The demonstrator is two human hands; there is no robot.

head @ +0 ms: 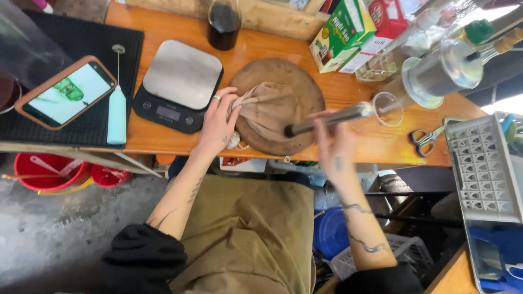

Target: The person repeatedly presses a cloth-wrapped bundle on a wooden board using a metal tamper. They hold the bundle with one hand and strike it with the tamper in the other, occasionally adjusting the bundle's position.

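Nearest the camera, the person's apron fills the bottom of the view, with both bare forearms reaching up and away over the counter [348, 92] edge. The right hand [333, 146] is closed around the near end of a long metal rod [327, 121], a muddler or pestle by its look, its grip wrapped on the shaft; motion blur hides the fingers themselves. The rod's long axis runs low-left to upper-right, its dark butt end hanging over the cloth bag [271, 109], its far end pointing toward a small clear cup [388, 108]. The bag lies just left of that butt end, on a round wooden board [305, 87] that sits at the counter's near edge. The left hand [218, 121] is on the bag's left side, its grip pinching the gathered neck of the cloth between thumb and fingers, so this hand holds the bag while the rod's tip sits over the bag's right flank. Left of the board stands a dark scale [178, 84] with a steel plate, then a pale blue frother [116, 111] and a phone [65, 92] on a black mat [81, 38]. Right of the board lie scissors [427, 140] and a grey tray [482, 169]. Farther back stand a dark glass jug [223, 24], green and red cartons [354, 32], and a steel filter [444, 71].
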